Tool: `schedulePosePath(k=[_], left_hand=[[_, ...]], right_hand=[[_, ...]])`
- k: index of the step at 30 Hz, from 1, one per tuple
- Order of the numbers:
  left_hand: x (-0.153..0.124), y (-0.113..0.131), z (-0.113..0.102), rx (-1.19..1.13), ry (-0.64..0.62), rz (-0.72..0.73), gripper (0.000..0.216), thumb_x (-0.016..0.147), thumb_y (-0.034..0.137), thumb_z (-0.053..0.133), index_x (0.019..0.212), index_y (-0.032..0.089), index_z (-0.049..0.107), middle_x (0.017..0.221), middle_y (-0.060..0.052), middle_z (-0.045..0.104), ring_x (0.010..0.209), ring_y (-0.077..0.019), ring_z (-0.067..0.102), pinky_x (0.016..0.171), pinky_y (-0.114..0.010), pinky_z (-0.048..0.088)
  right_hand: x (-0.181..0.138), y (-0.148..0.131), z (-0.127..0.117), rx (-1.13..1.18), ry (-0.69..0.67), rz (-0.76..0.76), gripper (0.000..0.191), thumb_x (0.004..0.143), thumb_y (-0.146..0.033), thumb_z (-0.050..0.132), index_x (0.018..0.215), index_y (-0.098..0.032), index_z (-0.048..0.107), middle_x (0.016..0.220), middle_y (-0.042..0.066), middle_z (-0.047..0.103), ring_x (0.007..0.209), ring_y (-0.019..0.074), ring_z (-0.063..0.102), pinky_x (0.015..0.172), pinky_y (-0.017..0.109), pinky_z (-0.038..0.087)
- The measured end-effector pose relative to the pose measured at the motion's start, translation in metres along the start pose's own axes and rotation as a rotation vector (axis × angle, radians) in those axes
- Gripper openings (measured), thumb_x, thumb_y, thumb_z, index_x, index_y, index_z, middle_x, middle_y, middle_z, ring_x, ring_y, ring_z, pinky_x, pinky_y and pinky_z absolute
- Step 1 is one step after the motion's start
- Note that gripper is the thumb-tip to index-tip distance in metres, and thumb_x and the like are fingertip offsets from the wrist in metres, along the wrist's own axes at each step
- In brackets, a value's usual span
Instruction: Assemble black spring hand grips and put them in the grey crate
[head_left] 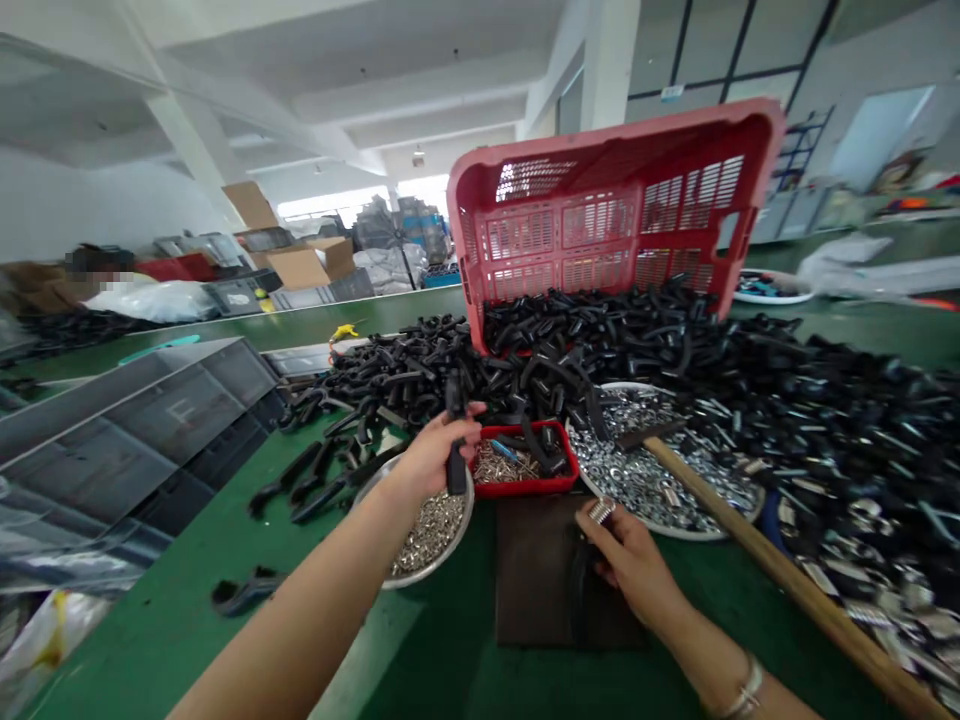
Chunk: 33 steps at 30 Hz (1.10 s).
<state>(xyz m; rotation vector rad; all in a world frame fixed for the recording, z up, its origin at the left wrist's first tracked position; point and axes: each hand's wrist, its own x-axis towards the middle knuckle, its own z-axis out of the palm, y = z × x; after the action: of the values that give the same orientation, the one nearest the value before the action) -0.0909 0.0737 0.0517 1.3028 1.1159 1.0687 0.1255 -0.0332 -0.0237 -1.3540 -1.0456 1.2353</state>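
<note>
Pose | left hand (pixel 444 450) extended, gripping upright black part (pixel 457 472) | right hand (pixel 626 555) over dark pad (pixel 529 575), pinching silver piece (pixel 601 510)

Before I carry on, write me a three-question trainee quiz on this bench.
1. True or false: the left hand holds a black part.
2. What is in the fingers of the right hand: A) red tray, B) silver piece, C) crate?
3. Where does the head of the hammer lie?

Key: 1. True. 2. B. 3. Over the wide dish of metal bits.
</note>
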Motion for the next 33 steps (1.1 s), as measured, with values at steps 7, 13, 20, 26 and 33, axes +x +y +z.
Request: schedulePosePath(k=[7,13,20,26,33], left_hand=[[-0.071,-0.036,0.098,-0.137,-0.183,-0.206,0.049,0.074,0.062,0.043,0.088,0.017,0.056,0.065,-0.001,0.055,0.051,-0.0088,0.049,0.044,-0.019,0.037],[-0.074,-0.05,0.11,-0.115,0.012,-0.242,0.049,0.074,0.063,0.042,0.086,0.017,0.053,0.064,0.0,0.054,0.049,-0.0108,0.049,0.043,-0.022,0.039],[-0.071,-0.057,0.105,0.134,0.115,0.066,0.04,0.08,0.055,0.039,0.087,0.018,0.053,0.085,-0.006,0.061,0.081,-0.0185,0.056,0.076,-0.029,0.043],[-0.078,-0.057,0.104,0.201,0.094,0.156,0.042,0.083,0.056,0.028,0.081,0.02,0.049,0.077,-0.005,0.058,0.073,-0.0173,0.055,0.07,-0.028,0.042],[-0.079,-0.049,0.098,0.081,-0.037,-0.005,0.045,0.079,0.062,0.031,0.075,0.02,0.047,0.056,0.002,0.046,0.043,-0.011,0.044,0.042,-0.024,0.036]], right_hand=[[-0.006,-0.024,-0.007,-0.171,0.066,-0.332,0.026,0.077,-0.045,0.051,0.077,-0.019,0.049,0.062,-0.002,0.049,0.054,0.0106,0.047,0.048,0.022,0.04],[-0.009,-0.024,-0.005,-0.438,0.064,-0.508,0.021,0.08,-0.039,0.049,0.072,-0.02,0.048,0.063,0.0,0.054,0.059,0.0135,0.052,0.06,0.025,0.043],[-0.01,-0.022,0.006,-0.556,0.168,-0.562,0.02,0.082,-0.038,0.047,0.072,-0.02,0.049,0.063,0.001,0.055,0.058,0.0142,0.051,0.059,0.026,0.041],[-0.006,-0.027,0.003,-0.625,0.047,-0.567,0.019,0.083,-0.037,0.044,0.076,-0.02,0.051,0.07,0.004,0.06,0.065,0.0159,0.054,0.063,0.028,0.042],[0.0,-0.044,-0.008,-0.785,-0.266,-0.502,0.028,0.086,-0.04,0.038,0.094,-0.02,0.055,0.089,0.006,0.063,0.082,0.0193,0.057,0.072,0.03,0.042]])
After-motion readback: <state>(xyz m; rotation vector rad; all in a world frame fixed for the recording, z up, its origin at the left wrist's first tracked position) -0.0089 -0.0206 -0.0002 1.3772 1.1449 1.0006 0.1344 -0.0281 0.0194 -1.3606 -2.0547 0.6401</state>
